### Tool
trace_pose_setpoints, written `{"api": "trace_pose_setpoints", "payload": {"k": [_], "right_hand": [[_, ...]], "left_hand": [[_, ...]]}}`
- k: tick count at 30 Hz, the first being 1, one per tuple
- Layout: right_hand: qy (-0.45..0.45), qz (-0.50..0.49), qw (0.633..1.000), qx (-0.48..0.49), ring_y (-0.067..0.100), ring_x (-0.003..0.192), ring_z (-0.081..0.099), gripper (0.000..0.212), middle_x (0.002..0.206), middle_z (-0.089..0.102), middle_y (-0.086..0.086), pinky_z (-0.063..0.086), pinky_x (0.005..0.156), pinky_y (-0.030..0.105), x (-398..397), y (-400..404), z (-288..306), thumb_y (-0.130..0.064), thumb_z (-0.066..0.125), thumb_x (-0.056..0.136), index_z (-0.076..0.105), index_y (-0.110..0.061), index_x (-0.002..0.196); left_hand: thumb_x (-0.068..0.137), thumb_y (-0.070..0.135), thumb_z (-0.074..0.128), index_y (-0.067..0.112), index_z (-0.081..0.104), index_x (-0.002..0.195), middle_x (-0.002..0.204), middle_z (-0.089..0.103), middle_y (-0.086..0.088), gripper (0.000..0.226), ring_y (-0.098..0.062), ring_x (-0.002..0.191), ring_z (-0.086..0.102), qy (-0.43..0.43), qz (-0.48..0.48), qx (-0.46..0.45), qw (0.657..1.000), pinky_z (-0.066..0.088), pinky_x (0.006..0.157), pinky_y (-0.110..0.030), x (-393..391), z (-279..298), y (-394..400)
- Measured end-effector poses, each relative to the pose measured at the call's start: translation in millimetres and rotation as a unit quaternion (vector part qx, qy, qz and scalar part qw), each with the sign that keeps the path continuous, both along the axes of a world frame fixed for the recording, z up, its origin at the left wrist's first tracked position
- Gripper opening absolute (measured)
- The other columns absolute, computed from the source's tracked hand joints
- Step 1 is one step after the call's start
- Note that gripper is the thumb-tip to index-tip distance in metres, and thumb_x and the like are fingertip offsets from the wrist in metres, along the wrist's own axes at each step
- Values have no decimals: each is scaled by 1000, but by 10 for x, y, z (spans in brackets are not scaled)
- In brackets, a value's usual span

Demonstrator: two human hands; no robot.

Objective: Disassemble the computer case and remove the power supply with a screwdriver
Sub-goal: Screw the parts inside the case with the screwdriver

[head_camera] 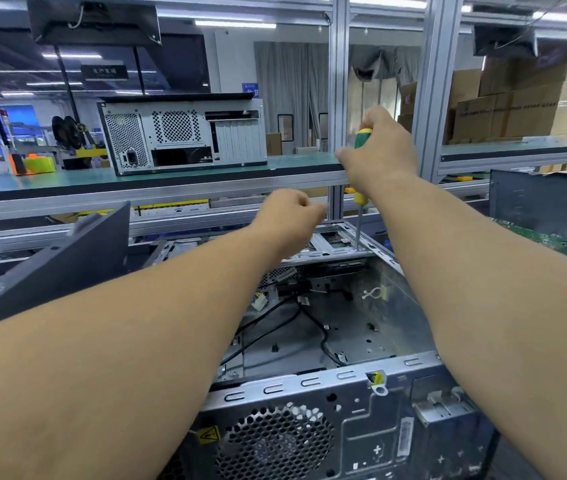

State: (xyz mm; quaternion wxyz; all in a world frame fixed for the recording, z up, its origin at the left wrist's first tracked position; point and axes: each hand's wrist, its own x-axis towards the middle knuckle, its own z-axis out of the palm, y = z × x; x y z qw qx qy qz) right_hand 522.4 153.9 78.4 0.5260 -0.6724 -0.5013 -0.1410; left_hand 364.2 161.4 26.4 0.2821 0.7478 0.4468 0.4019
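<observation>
Right below me the open computer case [313, 403] is sitting; my right hand [377, 150] fingers are gripping the screwdriver [361, 168] upright, tip on the far frame [341, 251], while my left hand [287, 216] is hovering beside, fingers curled, holding nothing I can see.

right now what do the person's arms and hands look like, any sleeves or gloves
Both arms are bare as far as the view shows: no sleeves in sight. The left hand and right hand wear no gloves. No watch, bracelet or ring shows on either wrist or on the fingers that can be seen.
</observation>
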Motion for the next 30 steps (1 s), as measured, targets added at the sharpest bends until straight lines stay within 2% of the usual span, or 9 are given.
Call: {"api": "trace_pose_setpoints", "payload": {"k": [7, 12, 15, 17, 19, 21, 24, 28, 30], "right_hand": [[43, 74, 996, 15, 24, 100, 60, 10, 102, 60, 0, 57, 84, 44, 40, 37, -2, -29, 64, 97, 58, -24, 102], [49, 189, 981, 14, 22, 99, 58, 8, 94, 50, -12, 58, 87, 46, -55, 35, 3, -12, 61, 96, 58, -20, 98], [100, 271, 957, 4, 32, 101, 63, 8, 105, 53, -2, 63, 74, 42, -66, 18, 4, -12, 62, 98, 60, -18, 102], [129, 303, 944, 4, 34, 98, 65, 9, 109, 52, 2, 61, 59, 29, -50, 30, -25, -14, 61, 100, 59, -20, 107], [139, 303, 943, 14, 29, 99, 64, 15, 110, 52, -2, 63, 63, 32, -16, 65, -63, -18, 60, 101, 57, -24, 115], [119, 271, 955, 24, 21, 101, 61, 24, 108, 52, -6, 64, 78, 43, 20, 99, -96, -25, 64, 99, 55, -26, 120], [106, 235, 965, 49, 18, 100, 59, 29, 103, 51, -12, 62, 80, 43, 50, 127, -124, -29, 70, 94, 56, -26, 119], [78, 180, 977, 81, 10, 90, 57, 24, 97, 51, -18, 53, 70, 21, 71, 141, -117, -31, 72, 94, 60, -27, 114], [87, 174, 977, 91, 12, 99, 59, 26, 104, 57, -14, 58, 79, 27, 81, 140, -118, -30, 74, 92, 66, -28, 117]], "left_hand": [[97, 36, 67, 14, 67, 84, 85, 70, -8, 26, -23, 77, 61, 18, -6, 67, 998, 52, 70, -38, 475, 7, -129], [102, 13, 55, 22, 59, 89, 100, 59, -4, 16, -21, 89, 56, 64, -36, -3, 997, 54, 80, -34, 700, 160, -20], [101, 13, 59, 10, 65, 120, 103, 64, 1, 19, -16, 92, 61, 36, -60, 0, 998, 52, 85, -31, 694, 56, 51], [101, 12, 63, 8, 65, 104, 90, 69, 3, 6, -7, 80, 64, -17, -90, -26, 995, 50, 80, -26, 672, -70, 98], [99, 7, 62, 11, 58, 82, 68, 63, 10, 18, 2, 59, 58, -38, -85, -26, 995, 47, 65, -16, 676, -131, 130], [96, 1, 59, 13, 52, 68, 67, 60, 4, 32, -9, 66, 57, -56, -72, -28, 995, 49, 71, -25, 709, -166, 150], [97, 8, 62, 7, 54, 70, 83, 60, -7, 28, -25, 78, 59, -57, -60, -25, 996, 52, 81, -42, 762, -182, 159], [97, 27, 69, 10, 53, 70, 66, 51, -6, 36, -20, 59, 40, -40, -46, -13, 998, 37, 59, -29, 781, -196, 177], [97, 29, 69, 13, 50, 68, 62, 48, -2, 38, -17, 54, 37, -33, -36, -3, 999, 34, 56, -26, 786, -205, 195]]}}
